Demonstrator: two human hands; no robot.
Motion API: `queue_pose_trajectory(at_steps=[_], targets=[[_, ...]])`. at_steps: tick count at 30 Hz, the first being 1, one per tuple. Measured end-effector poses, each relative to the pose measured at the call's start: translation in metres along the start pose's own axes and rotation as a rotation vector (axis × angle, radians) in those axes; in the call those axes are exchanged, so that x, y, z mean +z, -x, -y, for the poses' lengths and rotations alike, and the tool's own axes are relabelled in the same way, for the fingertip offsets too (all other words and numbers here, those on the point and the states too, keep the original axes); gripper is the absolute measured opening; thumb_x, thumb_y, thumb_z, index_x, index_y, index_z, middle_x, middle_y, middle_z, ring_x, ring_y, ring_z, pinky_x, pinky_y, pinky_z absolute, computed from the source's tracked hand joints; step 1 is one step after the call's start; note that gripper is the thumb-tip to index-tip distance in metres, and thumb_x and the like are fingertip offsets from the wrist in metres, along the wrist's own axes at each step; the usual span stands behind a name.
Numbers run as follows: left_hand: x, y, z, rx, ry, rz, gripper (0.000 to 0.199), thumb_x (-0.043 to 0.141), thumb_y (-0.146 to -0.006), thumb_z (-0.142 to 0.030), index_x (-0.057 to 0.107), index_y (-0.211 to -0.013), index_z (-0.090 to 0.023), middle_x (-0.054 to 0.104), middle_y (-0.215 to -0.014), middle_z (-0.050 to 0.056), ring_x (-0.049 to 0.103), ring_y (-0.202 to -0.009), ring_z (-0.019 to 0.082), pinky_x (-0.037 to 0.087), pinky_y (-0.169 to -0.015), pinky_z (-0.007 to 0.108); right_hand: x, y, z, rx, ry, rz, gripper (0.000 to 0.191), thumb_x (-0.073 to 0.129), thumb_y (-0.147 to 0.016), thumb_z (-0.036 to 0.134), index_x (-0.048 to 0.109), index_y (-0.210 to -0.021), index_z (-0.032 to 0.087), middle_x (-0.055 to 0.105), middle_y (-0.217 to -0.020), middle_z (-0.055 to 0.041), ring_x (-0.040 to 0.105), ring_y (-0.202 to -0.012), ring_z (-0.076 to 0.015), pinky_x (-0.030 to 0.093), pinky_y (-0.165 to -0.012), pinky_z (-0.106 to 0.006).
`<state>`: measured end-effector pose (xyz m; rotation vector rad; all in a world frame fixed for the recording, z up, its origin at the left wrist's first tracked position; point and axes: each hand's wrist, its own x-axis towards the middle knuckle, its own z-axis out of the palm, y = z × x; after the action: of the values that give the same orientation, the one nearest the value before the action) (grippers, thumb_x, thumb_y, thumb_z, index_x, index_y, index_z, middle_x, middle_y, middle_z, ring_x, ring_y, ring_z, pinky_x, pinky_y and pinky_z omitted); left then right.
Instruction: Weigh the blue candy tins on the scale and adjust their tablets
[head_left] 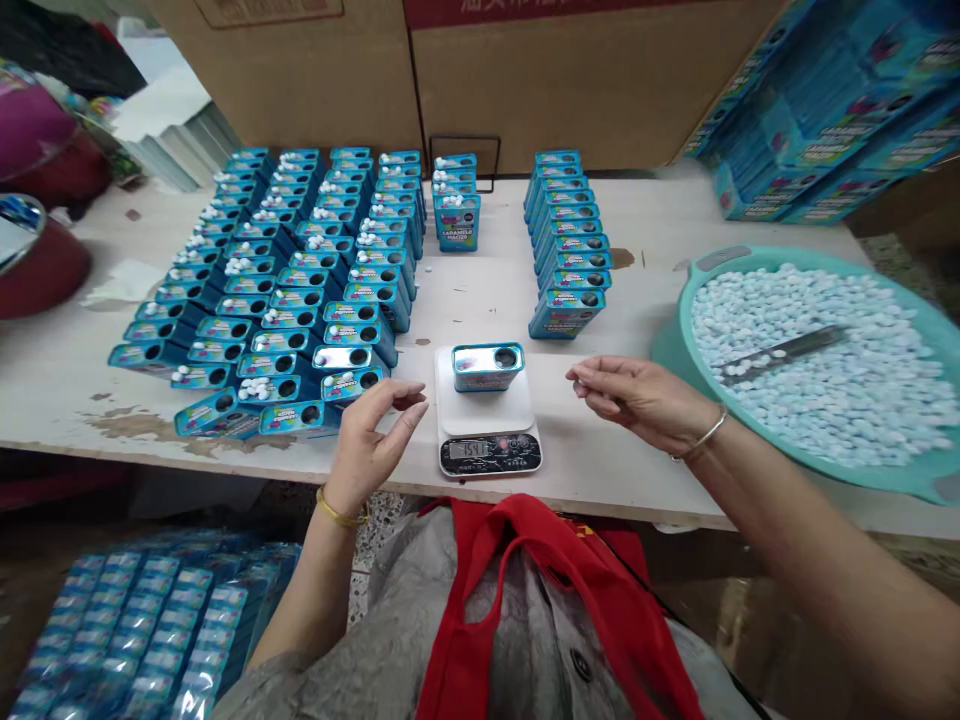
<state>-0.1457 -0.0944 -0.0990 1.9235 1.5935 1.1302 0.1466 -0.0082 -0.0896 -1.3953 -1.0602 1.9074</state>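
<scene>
Centrally in the head view, digital scale (486,418): a white platform with a dark panel along its near edge; the display digits are too blurred to read with certainty.
Weighed tin (484,381): upright on the scale platform at the centre of the frame, blue-sided, its shiny top pierced by a round hole at the right end.
Left hand (381,432): left of the scale, released, fingers loosely bent and thumb apart, just beside the nearest tins of the left block; a gold-coloured bracelet (341,510) circles the wrist.
Right hand (626,393): right of the scale, between it and the basin, fingertips drawn together in a pinch; I cannot tell whether something small is held there. A silver bangle (709,432) rings the wrist.
Left block of tins (289,270): blue tins standing in close columns across the left of the frame, many with white candies on their tops.
Short column of Caramelo Macizo tins (457,222): upper centre, white candies on top.
Right column of tins (568,313): a single file right of centre.
Turquoise basin (686,330): right side of the frame, heaped with pale candies (862,400); a metal strip (795,350) carrying a few lies on the heap.
Cardboard cartons (562,95): along the top of the frame.
</scene>
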Motion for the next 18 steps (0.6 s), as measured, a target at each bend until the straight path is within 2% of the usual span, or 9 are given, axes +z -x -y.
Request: queue_pose_trajectory(at_steps=[3,6,14,18], targets=[[0.002,0.000,0.000,-0.002,-0.007,0.004,0.016,0.058,-0.086,-0.024,0.062,-0.100,-0.017,0.065,-0.090,0.004,0.060,-0.082,0.012,0.048,-0.076,0.026,-0.005,0.004,-0.011,0.025,0.008,-0.016,0.033,0.077,-0.065,0.041,0.063,-0.074,0.013,0.056,-0.067,0.0002,0.034,-0.043,-0.0013,0.016,-0.039,-0.020],[0.004,0.000,0.000,-0.012,-0.012,0.008,0.016,0.058,-0.086,-0.026,0.062,-0.099,-0.017,0.065,-0.090,0.004,0.060,-0.082,0.013,0.049,-0.076,0.026,0.000,0.006,-0.009,-0.002,0.041,-0.010,0.034,0.076,-0.065,0.043,0.060,-0.070,0.013,0.056,-0.065,0.0004,0.035,-0.043,-0.0016,0.017,-0.040,-0.021],[0.006,-0.003,-0.002,-0.019,-0.003,0.031,0.017,0.057,-0.086,-0.026,0.061,-0.101,-0.018,0.064,-0.087,0.003,0.060,-0.081,0.013,0.048,-0.075,0.026,0.044,-0.014,0.027,-0.237,0.221,0.029,0.040,0.074,-0.061,0.051,0.061,-0.067,0.014,0.047,-0.050,0.0048,0.034,-0.042,-0.0038,0.020,-0.040,-0.022],[0.006,-0.006,-0.004,-0.005,-0.001,0.052,0.017,0.057,-0.087,-0.026,0.061,-0.101,-0.018,0.064,-0.088,0.003,0.060,-0.082,0.013,0.048,-0.076,0.026,0.060,-0.033,0.039,-0.296,0.312,0.059,0.037,0.075,-0.061,0.046,0.066,-0.070,0.012,0.047,-0.047,0.0047,0.037,-0.045,-0.0060,0.024,-0.042,-0.022]])
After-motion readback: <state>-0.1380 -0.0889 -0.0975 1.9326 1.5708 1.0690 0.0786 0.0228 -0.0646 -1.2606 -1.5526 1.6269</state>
